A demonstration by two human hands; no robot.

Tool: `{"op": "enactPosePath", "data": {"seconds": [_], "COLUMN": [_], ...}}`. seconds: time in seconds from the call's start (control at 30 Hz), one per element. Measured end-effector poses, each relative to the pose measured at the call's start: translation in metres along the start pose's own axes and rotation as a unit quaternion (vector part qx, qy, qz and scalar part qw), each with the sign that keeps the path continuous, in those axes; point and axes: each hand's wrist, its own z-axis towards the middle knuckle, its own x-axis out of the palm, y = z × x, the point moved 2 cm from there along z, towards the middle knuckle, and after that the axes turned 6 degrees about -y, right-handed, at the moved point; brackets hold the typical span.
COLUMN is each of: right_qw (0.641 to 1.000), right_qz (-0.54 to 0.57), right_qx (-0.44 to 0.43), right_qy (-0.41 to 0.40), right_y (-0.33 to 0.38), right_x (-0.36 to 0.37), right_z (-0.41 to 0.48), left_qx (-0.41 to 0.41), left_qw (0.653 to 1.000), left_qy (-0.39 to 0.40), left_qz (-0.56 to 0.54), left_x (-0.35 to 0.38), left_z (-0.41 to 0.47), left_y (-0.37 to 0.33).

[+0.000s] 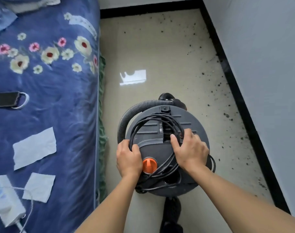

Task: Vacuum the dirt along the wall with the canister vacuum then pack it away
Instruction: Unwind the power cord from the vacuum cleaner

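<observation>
A round dark-grey canister vacuum (pixel 190 121) stands on the floor below me, with an orange knob (pixel 149 165) on its lid. A black power cord (pixel 153 121) lies coiled on the lid. My left hand (pixel 128 158) grips the coil at its left side. My right hand (pixel 189 151) grips the coil's right side, thumb over the strands. A grey ribbed hose (pixel 126 118) curves round the canister's left and far side. Dark dirt specks (pixel 215 91) are scattered along the black skirting (pixel 236 84) of the right wall.
A bed with a blue floral cover (pixel 47 101) fills the left side; on it lie white paper tissues (pixel 35 148), a black strap and a white power strip (pixel 5 202). The beige floor (pixel 151 47) runs as a narrow strip between bed and grey wall (pixel 269 56).
</observation>
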Motion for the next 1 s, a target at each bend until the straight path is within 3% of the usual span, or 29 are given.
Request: {"op": "enactPosePath", "data": {"seconds": [0.47, 0.6, 0.77, 1.0], "right_qw": [0.990, 0.977, 0.946, 0.917], "right_qz": [0.024, 0.032, 0.083, 0.150], "right_qx": [0.130, 0.200, 0.300, 0.367], "right_qy": [-0.040, -0.065, -0.092, -0.031], "right_y": [0.035, 0.051, 0.098, 0.179], "right_x": [-0.003, 0.001, 0.015, 0.038], "right_z": [0.109, 0.124, 0.118, 0.105], "left_qx": [0.122, 0.195, 0.328, 0.496], "left_qw": [0.989, 0.972, 0.917, 0.808], "left_qy": [0.081, 0.127, 0.187, 0.220], "left_qz": [0.033, 0.046, 0.125, 0.230], "left_x": [0.044, 0.052, 0.057, 0.054], "left_z": [0.135, 0.173, 0.238, 0.313], "left_y": [-0.096, -0.124, -0.154, -0.185]}}
